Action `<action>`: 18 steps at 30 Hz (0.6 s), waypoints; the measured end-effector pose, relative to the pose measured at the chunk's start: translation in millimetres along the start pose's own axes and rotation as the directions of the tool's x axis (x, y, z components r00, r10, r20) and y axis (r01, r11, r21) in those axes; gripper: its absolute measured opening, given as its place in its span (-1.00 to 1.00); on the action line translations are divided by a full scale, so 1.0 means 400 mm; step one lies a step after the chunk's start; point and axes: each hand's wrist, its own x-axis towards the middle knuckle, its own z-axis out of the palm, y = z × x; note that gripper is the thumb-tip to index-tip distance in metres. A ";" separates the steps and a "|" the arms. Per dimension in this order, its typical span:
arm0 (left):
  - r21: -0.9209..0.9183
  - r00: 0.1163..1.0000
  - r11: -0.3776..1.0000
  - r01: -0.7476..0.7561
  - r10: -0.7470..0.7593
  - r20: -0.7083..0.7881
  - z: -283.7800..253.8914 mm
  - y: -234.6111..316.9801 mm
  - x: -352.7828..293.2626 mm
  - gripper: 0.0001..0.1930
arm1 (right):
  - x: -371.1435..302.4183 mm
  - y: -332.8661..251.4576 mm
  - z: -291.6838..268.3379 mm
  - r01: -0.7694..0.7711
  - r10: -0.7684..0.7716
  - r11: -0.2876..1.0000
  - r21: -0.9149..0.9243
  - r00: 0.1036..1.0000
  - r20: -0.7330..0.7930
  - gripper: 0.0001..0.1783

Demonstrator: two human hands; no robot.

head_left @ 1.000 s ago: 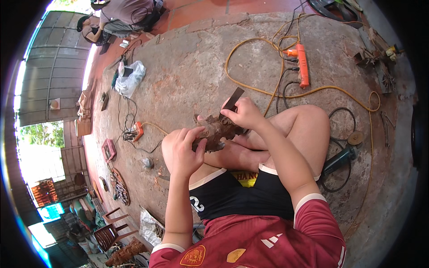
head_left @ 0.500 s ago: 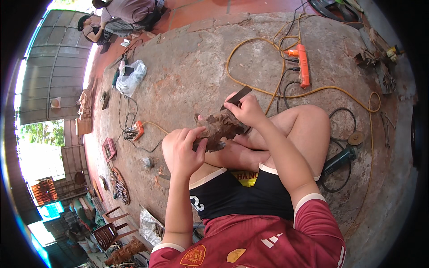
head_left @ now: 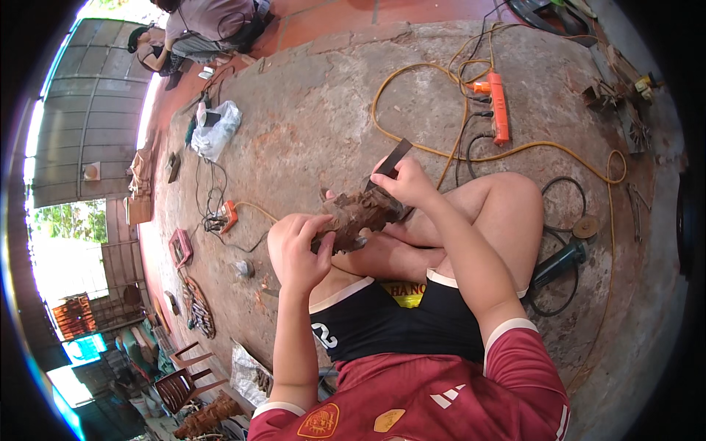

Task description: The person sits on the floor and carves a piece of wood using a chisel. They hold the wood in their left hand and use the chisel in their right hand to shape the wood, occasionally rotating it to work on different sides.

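Floor (head_left: 309,110): worn concrete.
Left hand (head_left: 296,248): I clamp the carved brown piece (head_left: 360,213).
Right hand (head_left: 408,182): pinches my dark strip (head_left: 393,158).
Change: strip steeper, lower end back near the piece.

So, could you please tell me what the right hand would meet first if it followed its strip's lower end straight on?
The brown carved piece, most likely: the dark flat strip in the right hand slants toward its upper edge, though contact is unclear.

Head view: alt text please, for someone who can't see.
Seated cross-legged, a person grips a carved brown piece in the left hand and holds a flat dark tool close to it in the right hand. An orange power strip lies on the floor.
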 end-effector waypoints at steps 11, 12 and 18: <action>0.015 1.000 1.000 -0.007 0.007 0.010 -0.009 -0.006 -0.019 -0.71 | 0.006 0.039 0.009 -0.036 0.035 0.999 0.006 0.997 0.076 -0.82; -0.001 1.000 1.000 0.006 -0.006 -0.001 -0.005 -0.009 -0.022 -0.71 | 0.007 0.034 0.009 -0.049 0.049 0.999 -0.004 0.996 0.071 -0.82; 0.013 1.000 1.000 -0.005 0.005 0.017 -0.012 -0.019 -0.022 -0.71 | 0.005 0.020 0.017 -0.023 0.023 0.997 0.076 1.000 0.001 -0.83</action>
